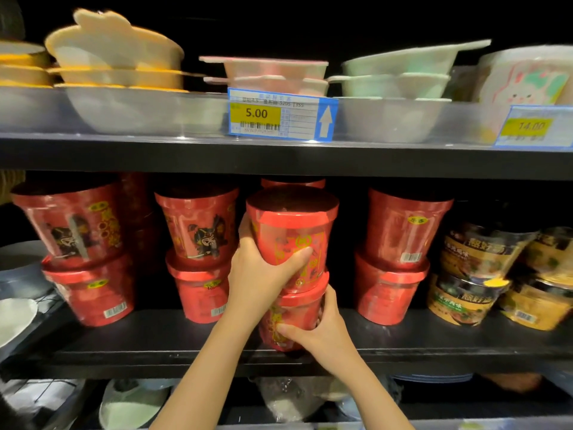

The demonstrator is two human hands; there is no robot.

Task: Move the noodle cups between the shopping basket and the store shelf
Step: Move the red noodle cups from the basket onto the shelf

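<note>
Two red noodle cups are stacked at the front of the black middle shelf [155,346]. My left hand [263,274] grips the upper red cup [291,225] from its left side, thumb across the front. My right hand [319,333] wraps the lower red cup [291,311] from the right and below. The stack leans slightly and stands near the shelf's front edge. More red cups stand in stacks of two at the left [74,225], centre-left [198,225] and right [403,225]. The shopping basket is not visible.
Brown and yellow noodle bowls [474,274] fill the shelf's right end. The upper shelf holds plastic bowls [130,110] behind price tags [279,114]. Dishes [130,408] lie on the shelf below. White plates [15,318] sit at the left edge.
</note>
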